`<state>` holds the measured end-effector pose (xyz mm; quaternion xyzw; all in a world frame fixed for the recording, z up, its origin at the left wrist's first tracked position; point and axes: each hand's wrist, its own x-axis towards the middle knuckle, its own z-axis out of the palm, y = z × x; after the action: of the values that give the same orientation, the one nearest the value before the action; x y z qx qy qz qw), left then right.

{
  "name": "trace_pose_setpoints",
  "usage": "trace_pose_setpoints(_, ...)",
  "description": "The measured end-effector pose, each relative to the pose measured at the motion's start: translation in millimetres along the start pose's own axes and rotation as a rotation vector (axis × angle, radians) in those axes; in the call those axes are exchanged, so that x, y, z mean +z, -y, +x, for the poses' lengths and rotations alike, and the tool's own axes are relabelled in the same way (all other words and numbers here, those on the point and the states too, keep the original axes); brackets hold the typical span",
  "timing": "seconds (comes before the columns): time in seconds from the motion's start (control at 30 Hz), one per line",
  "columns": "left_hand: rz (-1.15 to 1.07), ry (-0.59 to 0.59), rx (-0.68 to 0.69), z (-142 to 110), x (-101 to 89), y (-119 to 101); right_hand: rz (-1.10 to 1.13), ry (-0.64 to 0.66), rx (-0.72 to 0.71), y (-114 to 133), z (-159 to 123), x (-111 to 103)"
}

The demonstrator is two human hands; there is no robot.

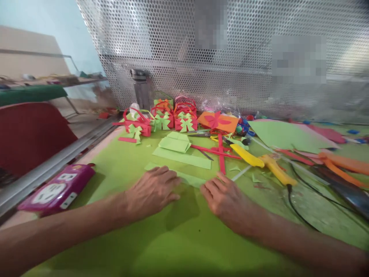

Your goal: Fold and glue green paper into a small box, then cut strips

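A narrow light-green paper strip (190, 179) lies across the green tabletop between my two hands. My left hand (157, 188) rests over its left part, fingers bent and close together, thumb pointing right. At the right end, the curled fingers of my right hand (223, 194) grip the strip, palm down. The fingertips are partly hidden. Just beyond the hands is another light-green strip (184, 158), with a folded light-green paper piece (175, 142) behind it. Crossed red paper strips (221, 156) lie beyond my right hand.
Small red paper bags (185, 122) with green bows stand at the back, near a dark bottle (142, 90) and a perforated metal panel (173, 50). On the right are a yellow glue gun (276, 171), its cord, orange-handled scissors (343, 163) and paper sheets (291, 134). A purple case (59, 188) sits left.
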<state>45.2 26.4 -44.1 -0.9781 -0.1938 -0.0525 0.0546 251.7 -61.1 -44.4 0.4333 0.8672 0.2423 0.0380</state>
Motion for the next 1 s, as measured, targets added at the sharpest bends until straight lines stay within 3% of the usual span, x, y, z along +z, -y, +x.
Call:
trace_pose_setpoints(0.23, 0.035, -0.083, 0.033, 11, 16.8, 8, -0.127, 0.013, -0.021, -4, 5, 0)
trace_pose_setpoints(0.47, 0.068, -0.224, 0.091, 9, 13.5, 3, -0.104, -0.032, -0.023, -8, 4, -1)
trace_pose_setpoints(0.8, 0.052, -0.321, 0.096, 5, 14.6, 6, 0.226, -0.106, 0.193, -4, 2, 7)
trace_pose_setpoints(1.0, 0.047, -0.309, 0.094, 1, 16.2, 4, 0.363, -0.081, 0.153, -7, 4, 12)
